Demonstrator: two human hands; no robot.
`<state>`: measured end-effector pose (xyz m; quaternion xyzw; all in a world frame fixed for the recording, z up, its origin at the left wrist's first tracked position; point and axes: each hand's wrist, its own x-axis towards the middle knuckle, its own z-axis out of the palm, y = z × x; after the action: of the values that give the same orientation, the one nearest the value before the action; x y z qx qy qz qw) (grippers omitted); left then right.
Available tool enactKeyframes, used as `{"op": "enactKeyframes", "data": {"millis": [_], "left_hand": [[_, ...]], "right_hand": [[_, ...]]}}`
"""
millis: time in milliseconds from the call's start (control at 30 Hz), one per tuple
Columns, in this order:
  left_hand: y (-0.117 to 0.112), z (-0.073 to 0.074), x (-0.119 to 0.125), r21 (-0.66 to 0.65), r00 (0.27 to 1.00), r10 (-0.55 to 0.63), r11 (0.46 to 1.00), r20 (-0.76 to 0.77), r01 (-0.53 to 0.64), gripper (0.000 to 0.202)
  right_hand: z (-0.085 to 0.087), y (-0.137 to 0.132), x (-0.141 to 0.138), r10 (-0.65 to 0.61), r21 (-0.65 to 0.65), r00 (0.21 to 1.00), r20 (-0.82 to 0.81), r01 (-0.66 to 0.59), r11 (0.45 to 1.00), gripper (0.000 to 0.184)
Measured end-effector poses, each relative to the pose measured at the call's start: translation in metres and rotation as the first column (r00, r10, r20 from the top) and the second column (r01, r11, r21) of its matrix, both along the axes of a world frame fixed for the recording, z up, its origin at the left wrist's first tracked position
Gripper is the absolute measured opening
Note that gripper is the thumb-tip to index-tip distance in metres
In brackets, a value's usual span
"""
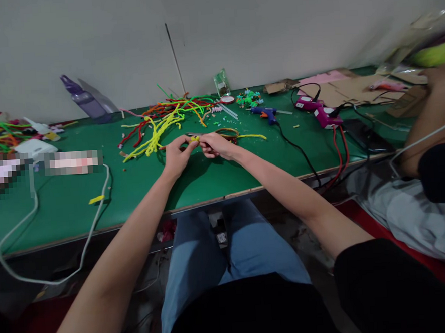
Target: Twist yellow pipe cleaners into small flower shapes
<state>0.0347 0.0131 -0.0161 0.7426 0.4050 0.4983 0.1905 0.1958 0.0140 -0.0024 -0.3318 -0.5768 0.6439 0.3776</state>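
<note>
black shirt cloth point(250, 310) fills the bottom middle, with blue jeans point(194, 268) just beyond it, below the front edge of a green table point(141, 191). both bare hands are together over the table: the left hand point(177, 155) pinches a small yellow piece point(194, 138) between thumb and fingers, and the right hand point(219, 145), fingers curled in, is closed on the other side of it. the piece is probably a bit of bent pipe cleaner, though too small to be sure. just left of the left hand lies a bundle of yellow pipe cleaners point(156, 135), with a mixed heap point(166, 110) in red, orange and green behind it. a yellow strand point(254, 136) sticks out past the right hand. further right rests a blue glue gun point(269, 114), its black cord point(295, 151) running to the front edge. a purple bottle point(86, 101) is by the wall point(124, 47), and another person's arm point(423, 119) shows at far right.
</note>
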Motion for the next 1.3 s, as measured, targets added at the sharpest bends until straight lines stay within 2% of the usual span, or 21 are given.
{"op": "enactKeyframes", "data": {"millis": [167,267,333,433,500,633,800,867,1000,1167,1300], "left_hand": [[0.001,0.000,0.000,0.003,1.000,-0.002,1.000,-0.021,0.002,0.024],[0.001,0.001,0.000,-0.023,1.000,-0.005,1.000,-0.018,0.004,0.026],[0.001,0.001,0.000,-0.058,1.000,-0.018,0.998,0.003,0.018,0.027],[0.000,0.003,0.000,-0.113,0.998,-0.047,0.992,0.030,0.050,0.026],[-0.001,0.003,0.001,-0.132,0.998,-0.052,0.990,0.030,0.056,0.024],[0.000,0.002,0.000,-0.151,0.998,-0.047,0.987,0.037,0.052,0.024],[0.004,-0.003,-0.002,-0.168,0.997,-0.082,0.982,0.010,0.083,0.023],[0.006,-0.004,-0.003,-0.180,0.996,-0.081,0.980,0.022,0.084,0.024],[0.009,-0.005,-0.003,-0.183,0.995,-0.057,0.981,0.076,0.071,0.025],[0.007,-0.003,-0.003,-0.185,0.991,-0.065,0.979,0.113,0.085,0.024],[0.005,-0.003,-0.003,-0.156,0.995,-0.086,0.983,0.050,0.092,0.024]], "right_hand": [[-0.002,0.000,-0.003,-0.060,0.072,0.998,-0.014,0.061,0.996,0.035],[-0.005,0.004,-0.003,-0.083,0.122,0.996,0.035,0.078,0.989,0.035],[-0.006,0.007,-0.002,-0.134,0.201,0.988,0.074,0.117,0.973,0.033],[-0.008,0.009,0.001,-0.221,0.375,0.971,0.090,0.173,0.911,0.028],[-0.008,0.009,0.002,-0.227,0.465,0.968,0.102,0.155,0.872,0.022],[-0.008,0.007,0.003,-0.232,0.564,0.963,0.137,0.117,0.817,0.015],[-0.008,0.007,0.003,-0.319,0.664,0.936,0.147,0.146,0.733,0.015],[-0.009,0.007,0.003,-0.312,0.638,0.938,0.149,0.150,0.755,0.016],[-0.010,0.009,0.002,-0.246,0.517,0.956,0.158,0.132,0.846,0.019],[-0.011,0.009,0.003,-0.222,0.533,0.966,0.133,0.120,0.838,0.018],[-0.012,0.011,0.004,-0.217,0.517,0.970,0.114,0.129,0.846,0.017]]}}
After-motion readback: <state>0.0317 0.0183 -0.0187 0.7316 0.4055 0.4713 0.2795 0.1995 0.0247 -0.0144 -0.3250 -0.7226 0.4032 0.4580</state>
